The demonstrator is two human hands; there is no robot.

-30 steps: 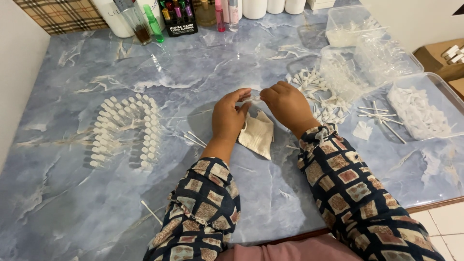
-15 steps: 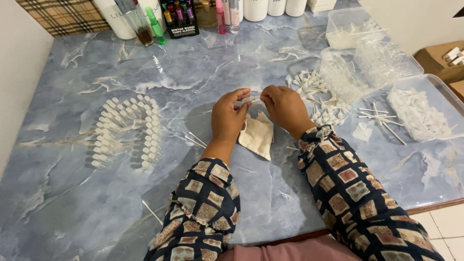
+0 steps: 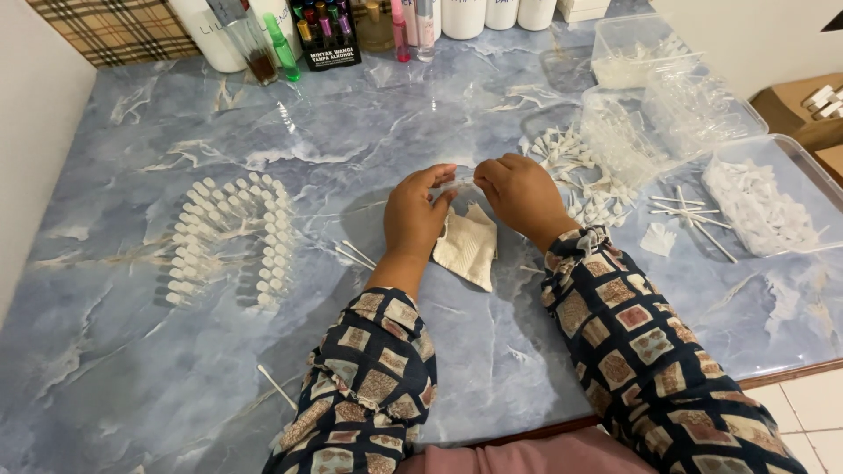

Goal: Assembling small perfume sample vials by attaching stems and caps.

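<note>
A small clear vial [image 3: 463,182] lies level, pinched between both hands' fingers [image 3: 443,178].

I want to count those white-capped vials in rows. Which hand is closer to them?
Left. The left hand sits just right of the vials; the right hand is farther right, beyond it.

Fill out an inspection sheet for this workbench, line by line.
Surface: blue marbled tabletop, wooden front edge at right.
Job's things: small clear tube pinched between both hands; folded beige cloth lying beneath them.
Clutter: rows of white-capped vials on the left; loose thin sticks; pile of white applicators; clear plastic tubs on the right, one tray of white pieces; bottles along the far edge.
Grips: left hand and right hand, fingertips closed on the tube.
Cables: nothing seen.
Surroundings: cardboard box at right, tiled floor, white wall at left.
</note>
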